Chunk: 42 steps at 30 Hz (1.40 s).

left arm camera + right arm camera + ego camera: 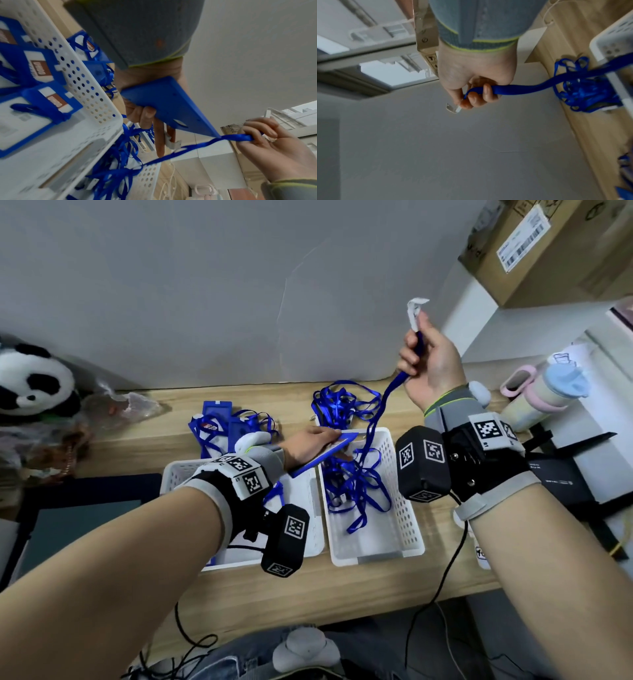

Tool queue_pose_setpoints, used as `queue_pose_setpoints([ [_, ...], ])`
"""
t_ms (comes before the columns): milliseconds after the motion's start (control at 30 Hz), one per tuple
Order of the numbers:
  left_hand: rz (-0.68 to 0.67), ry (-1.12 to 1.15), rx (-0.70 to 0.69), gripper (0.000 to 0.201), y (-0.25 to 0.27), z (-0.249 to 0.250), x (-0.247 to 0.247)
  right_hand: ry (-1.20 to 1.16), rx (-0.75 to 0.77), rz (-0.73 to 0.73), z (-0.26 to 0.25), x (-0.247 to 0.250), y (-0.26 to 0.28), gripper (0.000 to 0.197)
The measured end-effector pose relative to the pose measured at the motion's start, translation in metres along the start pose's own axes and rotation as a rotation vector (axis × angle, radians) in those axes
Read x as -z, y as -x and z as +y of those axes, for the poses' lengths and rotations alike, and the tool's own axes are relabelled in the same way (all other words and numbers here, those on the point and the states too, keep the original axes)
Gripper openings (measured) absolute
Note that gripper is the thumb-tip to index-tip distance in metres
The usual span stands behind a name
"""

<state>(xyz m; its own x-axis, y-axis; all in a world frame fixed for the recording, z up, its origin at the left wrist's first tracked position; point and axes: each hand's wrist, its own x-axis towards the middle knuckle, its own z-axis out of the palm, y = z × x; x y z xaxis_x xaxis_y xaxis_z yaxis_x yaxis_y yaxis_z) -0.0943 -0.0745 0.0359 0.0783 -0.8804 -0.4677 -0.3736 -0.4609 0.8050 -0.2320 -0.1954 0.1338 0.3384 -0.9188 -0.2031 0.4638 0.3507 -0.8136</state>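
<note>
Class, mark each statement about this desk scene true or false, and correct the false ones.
1. The right hand grips a blue strap raised above the desk. True.
2. The left hand is empty. False: it holds a blue card holder.
3. The strap trails down into the white basket on the right. True.
4. The toy panda sits inside a basket. False: it sits at the far left, well away from the basket.
</note>
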Motion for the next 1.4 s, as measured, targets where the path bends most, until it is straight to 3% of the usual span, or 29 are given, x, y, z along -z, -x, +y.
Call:
queue_pose_setpoints([
  [133, -0.070, 0.002, -0.074, 0.039, -0.003, 0.015, -0.008, -0.057, 0.081, -0.070, -0.018, -0.006, 0.000, 0.023],
  [233, -0.090, 0.059, -0.065, 0.036, -0.002, 0.008, -0.001, 0.058, 0.028, -0.144, -0.018, -0.009, 0.004, 0.022],
  [367, 0.043, 0.052, 0.054, 0.052, 0.002, -0.012, 0.019, 0.379, -0.073, -0.299, -0.009, -0.014, 0.011, 0.023],
  [467, 0.138, 0.184, 0.106, 0.032, 0.010, -0.027, 0.036, 0.647, -0.188, -0.433, 0.004, -0.023, 0.015, 0.019],
  [567, 0.141, 0.328, 0.079, 0.015, 0.021, -0.034, 0.046, 0.995, -0.246, -0.405, 0.028, -0.028, 0.016, 0.014],
  [667, 0.148, 0.349, 0.044, 0.011, 0.033, -0.043, 0.055, 1.275, -0.224, -0.341, 0.053, -0.030, 0.020, 0.011],
  [800, 0.133, 0.377, 0.039, 0.010, 0.044, -0.050, 0.062, 1.327, -0.202, -0.303, 0.079, -0.026, 0.023, 0.034],
  [900, 0.119, 0.402, 0.036, 0.005, 0.052, -0.056, 0.066, 1.405, -0.204, -0.315, 0.091, -0.031, 0.030, 0.032],
  [1000, 0.114, 0.389, 0.044, 0.009, 0.057, -0.059, 0.069, 1.419, -0.217, -0.371, 0.099, -0.034, 0.033, 0.042],
  [1267, 0.123, 0.382, 0.048, 0.005, 0.072, -0.056, 0.075, 1.508, -0.200, -0.446, 0.107, -0.050, 0.048, 0.024],
  [1400, 0.125, 0.382, 0.051, 0.005, 0.076, -0.056, 0.077, 1.465, -0.211, -0.450, 0.111, -0.050, 0.050, 0.029],
])
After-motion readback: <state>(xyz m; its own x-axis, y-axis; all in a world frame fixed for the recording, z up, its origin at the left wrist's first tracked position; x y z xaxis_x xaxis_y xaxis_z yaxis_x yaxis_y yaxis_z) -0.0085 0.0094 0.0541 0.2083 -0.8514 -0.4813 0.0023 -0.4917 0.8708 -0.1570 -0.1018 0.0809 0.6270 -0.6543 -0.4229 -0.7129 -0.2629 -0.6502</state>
